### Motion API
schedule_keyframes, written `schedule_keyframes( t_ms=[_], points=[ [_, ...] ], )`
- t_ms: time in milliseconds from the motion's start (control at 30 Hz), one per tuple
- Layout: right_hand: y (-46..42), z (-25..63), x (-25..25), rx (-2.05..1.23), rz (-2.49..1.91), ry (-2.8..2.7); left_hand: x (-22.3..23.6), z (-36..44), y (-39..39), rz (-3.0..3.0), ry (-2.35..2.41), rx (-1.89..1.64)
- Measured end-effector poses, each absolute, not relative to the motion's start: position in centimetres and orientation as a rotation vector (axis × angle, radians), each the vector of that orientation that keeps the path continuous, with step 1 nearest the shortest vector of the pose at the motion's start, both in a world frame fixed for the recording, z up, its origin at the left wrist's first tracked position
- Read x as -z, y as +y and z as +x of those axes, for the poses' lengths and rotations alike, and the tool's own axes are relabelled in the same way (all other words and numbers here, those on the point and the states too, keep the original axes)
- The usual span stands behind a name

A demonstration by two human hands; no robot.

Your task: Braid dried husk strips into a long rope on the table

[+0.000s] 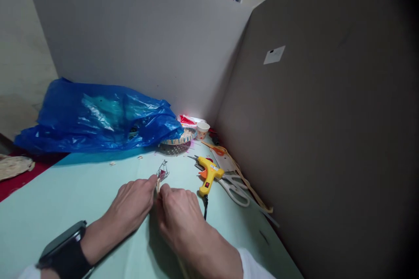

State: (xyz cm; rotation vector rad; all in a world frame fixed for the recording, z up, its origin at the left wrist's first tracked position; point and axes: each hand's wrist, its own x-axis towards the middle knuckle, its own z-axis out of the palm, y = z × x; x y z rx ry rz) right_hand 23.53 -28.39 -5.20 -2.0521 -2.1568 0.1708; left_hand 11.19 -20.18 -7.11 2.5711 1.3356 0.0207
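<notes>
My left hand, with a black watch on the wrist, is closed in a pinch on a thin pale strip. Right beside it, my right hand is closed around the same strip, lower down. A pale length also shows below my right wrist. Just beyond the fingertips stands a small wire stand with something dark red at its base; whether the strip touches it I cannot tell. To the right of my hands lies a yellow glue gun, its black cord running toward me.
Scissors with pale handles lie right of the glue gun, near orange-handled scissors and a long tan strip along the dark partition. Behind are a paper cup, a woven basket and a blue plastic bag.
</notes>
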Motion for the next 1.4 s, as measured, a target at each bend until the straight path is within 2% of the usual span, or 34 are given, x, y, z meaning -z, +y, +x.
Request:
schedule_keyframes(
  t_ms=[333, 567, 900, 1167, 1400],
  points=[
    [-29.2, 21.2, 6.0, -0.309, -2.026, -2.413, 7.9, 10.6, -17.4, 2.225, 1.225, -0.279],
    [-26.9, 23.6, 5.6, -0.239, -2.003, -1.961, 8.9, 10.3, -16.1, 2.078, 0.995, -0.381],
    [-24.0, 26.1, 6.5, -0.744, -1.778, -1.779, 8.5, 10.3, -16.7, 2.136, 1.047, -0.31],
    [-23.0, 25.4, 6.5, -0.717, -1.822, -1.684, 8.4, 10.6, -17.5, 2.254, 1.186, -0.251],
    [-22.9, 25.1, 6.7, -0.824, -1.8, -1.521, 8.1, 10.4, -18.6, 2.358, 1.217, -0.278]
  ],
)
